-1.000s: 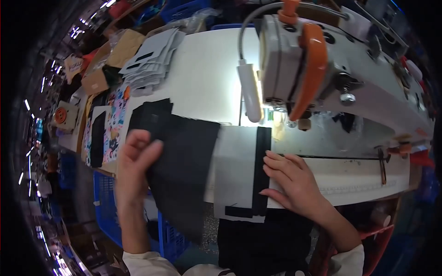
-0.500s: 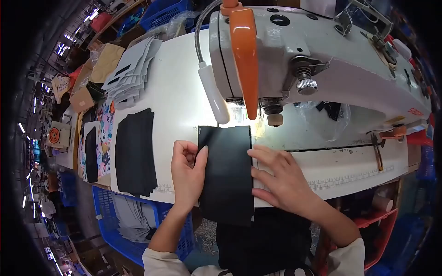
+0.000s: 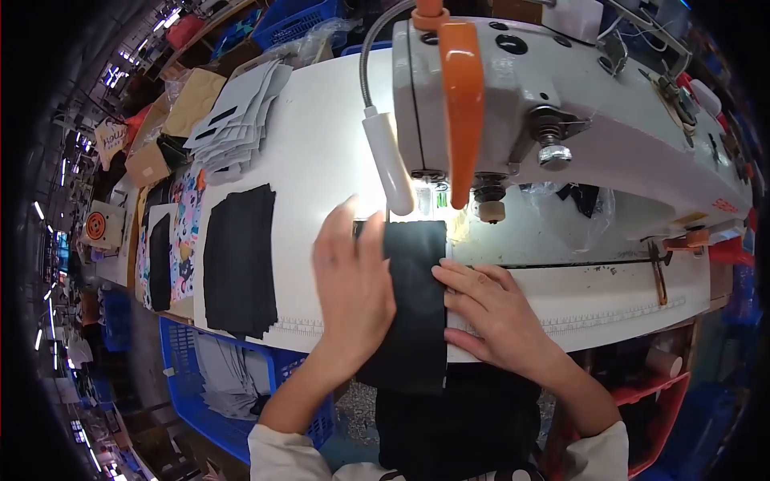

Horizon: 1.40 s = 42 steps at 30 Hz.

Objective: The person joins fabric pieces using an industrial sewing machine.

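Note:
A black fabric panel [image 3: 417,305] lies lengthwise on the white table in front of the sewing machine [image 3: 513,104], its lower end hanging past the table's front edge. Over its left side is my left hand [image 3: 350,284], fingers stretched forward and a little blurred, covering the panel's upper left corner. My right hand [image 3: 489,309] rests along the panel's right edge with fingers extended and fingertips touching it. The lit white lamp [image 3: 389,164] and the machine's orange lever [image 3: 463,112] hang just beyond the panel's far end. The needle area is partly hidden behind them.
To the left lie a stack of black panels [image 3: 239,264], a pile of grey pieces [image 3: 241,120] and patterned fabric [image 3: 187,208]. Below the table edge is a blue basket [image 3: 188,401]; a red bin [image 3: 674,417] stands right. Small snips [image 3: 659,272] lie on the table's right.
My left hand has moved from pinching the panel's left edge to lying over it, fingers stretched forward. My right hand stays at the right edge. The view has shifted slightly.

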{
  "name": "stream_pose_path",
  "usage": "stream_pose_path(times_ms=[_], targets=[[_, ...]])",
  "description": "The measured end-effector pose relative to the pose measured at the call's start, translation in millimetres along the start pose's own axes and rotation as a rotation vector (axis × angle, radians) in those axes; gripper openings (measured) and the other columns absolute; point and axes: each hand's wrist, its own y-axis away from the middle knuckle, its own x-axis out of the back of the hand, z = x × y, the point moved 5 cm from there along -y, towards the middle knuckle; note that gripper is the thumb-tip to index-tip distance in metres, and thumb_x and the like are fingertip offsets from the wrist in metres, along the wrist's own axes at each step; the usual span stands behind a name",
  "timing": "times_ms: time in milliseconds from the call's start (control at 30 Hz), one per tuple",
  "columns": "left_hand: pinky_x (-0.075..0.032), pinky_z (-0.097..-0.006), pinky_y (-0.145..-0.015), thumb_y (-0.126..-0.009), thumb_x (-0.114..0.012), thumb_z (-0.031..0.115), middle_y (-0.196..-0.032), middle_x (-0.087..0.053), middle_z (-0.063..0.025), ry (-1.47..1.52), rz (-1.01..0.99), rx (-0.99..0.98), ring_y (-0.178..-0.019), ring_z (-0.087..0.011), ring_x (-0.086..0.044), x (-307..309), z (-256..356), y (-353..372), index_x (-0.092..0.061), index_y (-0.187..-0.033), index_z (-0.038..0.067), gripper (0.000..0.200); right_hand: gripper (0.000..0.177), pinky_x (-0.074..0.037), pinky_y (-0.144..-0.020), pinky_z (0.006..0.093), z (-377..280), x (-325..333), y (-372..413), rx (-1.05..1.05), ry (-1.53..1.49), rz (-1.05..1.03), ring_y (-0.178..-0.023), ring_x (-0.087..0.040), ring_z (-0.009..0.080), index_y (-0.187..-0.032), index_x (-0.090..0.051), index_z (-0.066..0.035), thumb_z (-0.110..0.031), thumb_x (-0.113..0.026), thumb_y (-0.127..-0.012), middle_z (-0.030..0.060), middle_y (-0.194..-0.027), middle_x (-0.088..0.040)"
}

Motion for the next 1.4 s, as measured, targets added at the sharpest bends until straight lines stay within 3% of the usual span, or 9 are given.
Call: stream_pose_path(times_ms=[133,267,433,533,967,1067,1200,1333,1400], targets=[[-0.047,-0.0488,-0.090,-0.083,-0.078,0.009,-0.114,-0.059,-0.0168,0.027,-0.190,-0.275,-0.112,-0.0379,-0.056,-18,9,-22,-0.059,-0.119,-0.004,0.042,0.036,-0.038,-0.115,0.0455,1,-1,0,0.003,0.014,-0.005,-0.145,-0.048,0.0276,-0.110,-0.063,-0.003,-0.014,-0.081,-0.082,0.0127,-0.151,-0.054],[-0.045,-0.0489,-0.091,-0.083,-0.078,0.012,-0.116,-0.059,-0.0157,0.090,-0.471,-0.128,-0.111,-0.0370,-0.056,-53,-4,-46,-0.066,-0.102,-0.002,0.027,0.036,-0.038,-0.114,0.0459,1,-2,0,-0.010,0.029,-0.019,-0.145,-0.048,0.0272,-0.111,-0.063,-0.004,-0.014,-0.082,-0.081,0.0118,-0.152,-0.054],[-0.047,-0.0481,-0.084,-0.081,-0.079,0.014,-0.105,-0.063,-0.0150,0.191,-0.432,-0.218,-0.105,-0.0354,-0.060,-61,-8,-53,-0.068,-0.085,0.002,0.017,0.037,-0.038,-0.115,0.0459,1,-2,-1,-0.009,0.018,-0.021,-0.145,-0.048,0.0269,-0.111,-0.063,-0.005,-0.014,-0.082,-0.081,0.0111,-0.152,-0.055],[-0.048,-0.0476,-0.078,-0.079,-0.080,0.011,-0.090,-0.065,-0.0150,0.333,-0.496,-0.028,-0.093,-0.0346,-0.064,-66,-9,-50,-0.066,-0.079,0.004,0.016,0.038,-0.038,-0.115,0.0460,1,-1,0,-0.009,0.012,-0.017,-0.145,-0.048,0.0266,-0.112,-0.063,-0.005,-0.014,-0.082,-0.080,0.0109,-0.152,-0.054],[-0.053,-0.0432,-0.067,-0.078,-0.079,0.009,-0.077,-0.073,-0.0163,0.509,-0.444,0.135,-0.070,-0.0344,-0.070,-69,-17,-52,-0.073,-0.083,-0.001,0.013,0.040,-0.039,-0.113,0.0468,0,0,-1,-0.009,0.044,0.010,-0.145,-0.046,0.0328,-0.107,-0.060,-0.005,-0.013,-0.085,-0.076,0.0112,-0.152,-0.055],[-0.054,-0.0342,-0.065,-0.082,-0.080,0.007,-0.076,-0.075,-0.0160,0.499,-0.433,0.077,-0.069,-0.0212,-0.073,-69,-15,-54,-0.069,-0.080,-0.009,0.020,0.040,-0.038,-0.113,0.0475,1,-1,-1,-0.003,0.071,0.010,-0.146,-0.044,0.0353,-0.104,-0.059,-0.004,-0.013,-0.085,-0.076,0.0110,-0.152,-0.055],[-0.051,-0.0351,-0.061,-0.083,-0.076,0.003,-0.071,-0.074,-0.0157,0.518,-0.423,0.179,-0.067,-0.0188,-0.071,-64,-9,-66,-0.065,-0.074,-0.010,0.018,0.039,-0.036,-0.113,0.0476,1,5,-8,-0.012,0.117,0.018,-0.147,-0.042,0.0339,-0.105,-0.059,-0.002,-0.011,-0.084,-0.076,0.0106,-0.152,-0.054],[-0.055,-0.0430,-0.071,-0.077,-0.079,0.007,-0.083,-0.075,-0.0182,0.578,-0.442,0.181,-0.077,-0.0347,-0.073,-76,-16,-73,-0.074,-0.086,-0.003,0.015,0.039,-0.034,-0.115,0.0473,7,6,-15,-0.030,0.182,0.020,-0.148,-0.041,0.0330,-0.107,-0.060,-0.001,-0.010,-0.082,-0.076,0.0105,-0.153,-0.053],[-0.055,-0.0428,-0.071,-0.077,-0.079,0.007,-0.084,-0.075,-0.0187,0.618,-0.420,0.160,-0.077,-0.0346,-0.073,-80,-20,-74,-0.074,-0.086,-0.004,0.015,0.039,-0.034,-0.115,0.0473,9,5,-16,-0.030,0.184,0.027,-0.148,-0.041,0.0328,-0.109,-0.060,-0.001,-0.009,-0.081,-0.077,0.0104,-0.153,-0.053]])
